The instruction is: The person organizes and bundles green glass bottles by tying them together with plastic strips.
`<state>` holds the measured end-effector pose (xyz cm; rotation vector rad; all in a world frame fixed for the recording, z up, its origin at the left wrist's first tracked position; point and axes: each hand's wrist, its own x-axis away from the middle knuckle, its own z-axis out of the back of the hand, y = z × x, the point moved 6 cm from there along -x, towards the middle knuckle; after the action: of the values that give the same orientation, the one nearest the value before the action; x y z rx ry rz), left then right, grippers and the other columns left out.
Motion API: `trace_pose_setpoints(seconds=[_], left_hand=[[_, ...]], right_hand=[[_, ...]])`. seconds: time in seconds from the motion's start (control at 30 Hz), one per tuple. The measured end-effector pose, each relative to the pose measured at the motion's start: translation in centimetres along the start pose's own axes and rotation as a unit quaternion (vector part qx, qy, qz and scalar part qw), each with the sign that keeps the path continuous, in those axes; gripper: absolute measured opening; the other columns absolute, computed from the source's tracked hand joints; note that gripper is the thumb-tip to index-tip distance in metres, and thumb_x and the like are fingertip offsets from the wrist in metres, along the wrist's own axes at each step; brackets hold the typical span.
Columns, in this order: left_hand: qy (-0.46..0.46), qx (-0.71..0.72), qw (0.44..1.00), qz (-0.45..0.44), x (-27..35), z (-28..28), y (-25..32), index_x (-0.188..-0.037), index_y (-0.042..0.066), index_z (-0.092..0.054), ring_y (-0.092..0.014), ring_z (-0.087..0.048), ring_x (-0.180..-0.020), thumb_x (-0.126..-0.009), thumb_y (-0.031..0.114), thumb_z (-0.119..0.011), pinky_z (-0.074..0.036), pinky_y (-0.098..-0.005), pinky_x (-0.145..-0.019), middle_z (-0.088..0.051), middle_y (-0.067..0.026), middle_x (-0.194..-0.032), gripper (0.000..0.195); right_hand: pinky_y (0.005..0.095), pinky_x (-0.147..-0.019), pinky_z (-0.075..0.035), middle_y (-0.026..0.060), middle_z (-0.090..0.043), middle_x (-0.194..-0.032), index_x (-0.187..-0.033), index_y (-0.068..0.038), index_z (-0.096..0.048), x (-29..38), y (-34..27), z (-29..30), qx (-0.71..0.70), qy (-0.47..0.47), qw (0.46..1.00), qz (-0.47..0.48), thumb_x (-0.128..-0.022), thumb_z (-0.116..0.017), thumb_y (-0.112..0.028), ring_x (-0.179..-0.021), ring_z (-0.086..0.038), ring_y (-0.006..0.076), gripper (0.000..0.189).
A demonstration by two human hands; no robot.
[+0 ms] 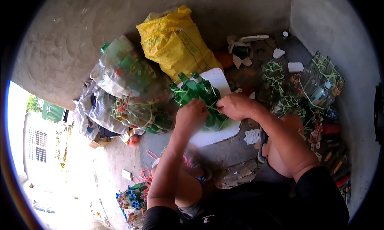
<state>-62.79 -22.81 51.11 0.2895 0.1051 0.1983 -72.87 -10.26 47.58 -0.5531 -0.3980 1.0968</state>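
A cluster of green glass bottles (195, 86) stands upright on a white foam board (199, 139) in front of me. Pale green plastic cord (213, 109) is wound among the bottle necks and around the group. My left hand (192, 115), slightly blurred, is closed at the near side of the bottles, on a strand of this cord. From the right, my right hand (236, 106) pinches the cord between thumb and fingers, close against the bottles. Both hands hide part of the near bottles.
Behind the bottles leans a full yellow woven sack (177, 44). At left lie a clear bag of bottles (126, 68) and a tied bottle bundle (141, 113). More tied bottles (322, 81) stand by the right wall. Pink cord (145, 176) lies near my left leg.
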Motion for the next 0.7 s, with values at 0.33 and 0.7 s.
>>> trace_pose_setpoints(seconds=[0.33, 0.7], left_hand=[[-0.002, 0.030, 0.999, -0.018, -0.1, 0.1, -0.6, -0.090, 0.008, -0.065, -0.035, -0.066, -0.091, -0.081, 0.024, -0.071, -0.052, -0.0458, -0.077, -0.065, -0.0116, -0.096, 0.019], [0.012, 0.018, 0.999, -0.033, 0.5, -0.1, -0.7, -0.091, 0.009, -0.063, -0.035, -0.066, -0.088, -0.081, 0.019, -0.072, -0.052, -0.0471, -0.074, -0.064, -0.0108, -0.096, 0.017]], right_hand=[[0.0469, -0.075, -0.053, 0.0176, -0.072, -0.088, -0.092, -0.008, -0.072, 0.3, 0.1, 1.7, -0.042, -0.001, 0.996, 0.077, -0.093, -0.062, -0.023, -0.084, -0.069, 0.0390, 0.018], [0.0497, -0.066, -0.051, 0.0201, -0.067, -0.079, -0.080, -0.004, -0.066, -3.6, -0.8, 2.4, 0.046, 0.285, 0.954, 0.087, -0.088, -0.066, -0.016, -0.076, -0.066, 0.0414, 0.014]])
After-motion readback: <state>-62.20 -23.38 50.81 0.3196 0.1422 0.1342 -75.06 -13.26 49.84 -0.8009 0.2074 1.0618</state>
